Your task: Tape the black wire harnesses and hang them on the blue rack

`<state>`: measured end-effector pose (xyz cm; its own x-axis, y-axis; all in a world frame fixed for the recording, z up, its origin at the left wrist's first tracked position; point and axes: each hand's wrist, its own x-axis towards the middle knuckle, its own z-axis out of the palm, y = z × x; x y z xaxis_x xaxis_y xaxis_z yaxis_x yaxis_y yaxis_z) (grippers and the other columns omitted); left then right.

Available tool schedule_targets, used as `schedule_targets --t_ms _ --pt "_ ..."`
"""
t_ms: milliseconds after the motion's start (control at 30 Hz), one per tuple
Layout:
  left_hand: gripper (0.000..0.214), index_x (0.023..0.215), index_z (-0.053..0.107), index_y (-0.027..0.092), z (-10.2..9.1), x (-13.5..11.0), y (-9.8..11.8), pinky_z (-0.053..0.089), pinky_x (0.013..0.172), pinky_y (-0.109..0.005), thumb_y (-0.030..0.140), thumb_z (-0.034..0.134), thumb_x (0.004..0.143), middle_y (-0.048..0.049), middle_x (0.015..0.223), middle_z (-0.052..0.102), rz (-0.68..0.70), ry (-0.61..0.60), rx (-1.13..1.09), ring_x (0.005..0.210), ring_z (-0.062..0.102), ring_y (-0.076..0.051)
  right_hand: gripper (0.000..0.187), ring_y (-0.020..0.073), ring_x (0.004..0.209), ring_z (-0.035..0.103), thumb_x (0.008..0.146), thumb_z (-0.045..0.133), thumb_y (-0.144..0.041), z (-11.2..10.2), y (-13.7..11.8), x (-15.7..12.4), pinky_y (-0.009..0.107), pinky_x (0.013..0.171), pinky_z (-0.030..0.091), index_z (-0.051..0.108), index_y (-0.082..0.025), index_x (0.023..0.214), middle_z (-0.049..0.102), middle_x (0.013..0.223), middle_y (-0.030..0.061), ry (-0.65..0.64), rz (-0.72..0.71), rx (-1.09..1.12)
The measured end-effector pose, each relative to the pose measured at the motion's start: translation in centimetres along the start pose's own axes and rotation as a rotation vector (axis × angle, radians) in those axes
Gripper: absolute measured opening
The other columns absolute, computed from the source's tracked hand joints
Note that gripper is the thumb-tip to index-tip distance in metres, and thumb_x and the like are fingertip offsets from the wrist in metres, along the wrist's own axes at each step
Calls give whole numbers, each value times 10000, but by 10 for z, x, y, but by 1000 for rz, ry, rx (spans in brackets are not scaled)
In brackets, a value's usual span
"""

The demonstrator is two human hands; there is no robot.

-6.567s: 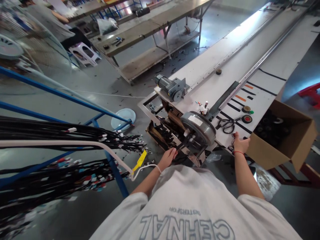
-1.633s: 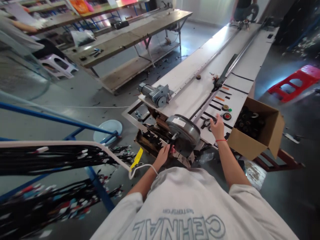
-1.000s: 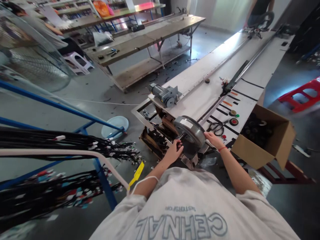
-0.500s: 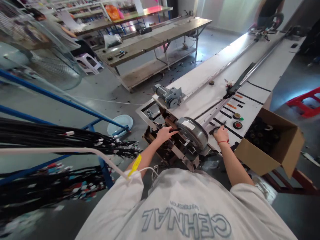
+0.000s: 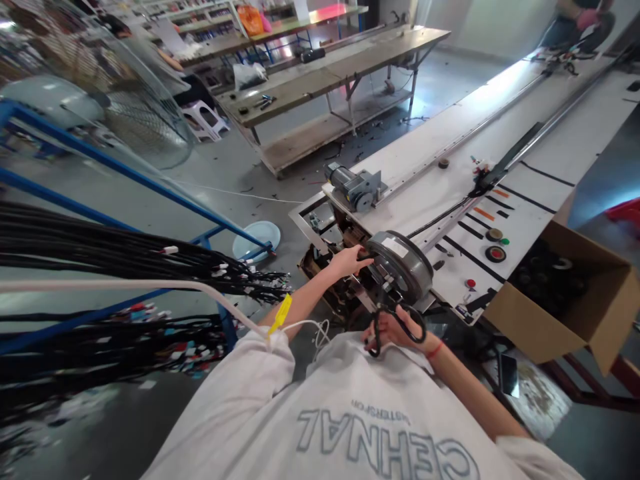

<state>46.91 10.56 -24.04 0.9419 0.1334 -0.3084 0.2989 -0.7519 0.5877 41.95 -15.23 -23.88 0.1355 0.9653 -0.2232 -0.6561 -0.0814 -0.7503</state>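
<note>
My left hand reaches to the left side of a grey ring-shaped machine head at the bench's near end. Its thumb and fingers are closed together by the ring; what they pinch is dark and too small to make out. In front of my shirt, my right hand is closed on a pair of scissors with large black handle loops. Their blades point towards the ring and are hard to make out. From the ring's far side a thin black cable bundle runs along the bench.
On the white bench are a grey motor, tape rolls, black and orange strips and a red button. A cardboard box stands right. Black cables hang on a blue rack at left. Another person stands far right.
My right hand has left the bench top and come back towards my body, now with the scissors in it. My left hand has stayed by the ring. The view has shifted slightly left.
</note>
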Motion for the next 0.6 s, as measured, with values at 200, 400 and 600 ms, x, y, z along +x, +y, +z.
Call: schedule_targets --t_ms 200,400,600 --pt "591 1222 578 130 -4 -3 11 471 697 -284 560 629 821 -36 558 663 -16 -24 80 749 694 -273 743 254 867 666 764 345 -884 -14 11 63 372 811 520 616 -198 853 684 956 126 96 18 251" --pt "379 1086 645 54 4 1 0 476 826 -373 364 621 869 -215 874 712 -144 241 324 907 686 -333 622 130 385 498 825 430 -790 -7 11 52 225 375 365 440 -216 585 590 530 60 483 -41 25" --pt "591 741 717 137 27 -16 -18 514 611 -296 647 452 878 -14 412 527 -48 -529 -610 437 525 -142 628 192 486 606 859 368 -790 -3 12 -40 272 432 415 489 -208 657 672 686 98 606 -203 -256"
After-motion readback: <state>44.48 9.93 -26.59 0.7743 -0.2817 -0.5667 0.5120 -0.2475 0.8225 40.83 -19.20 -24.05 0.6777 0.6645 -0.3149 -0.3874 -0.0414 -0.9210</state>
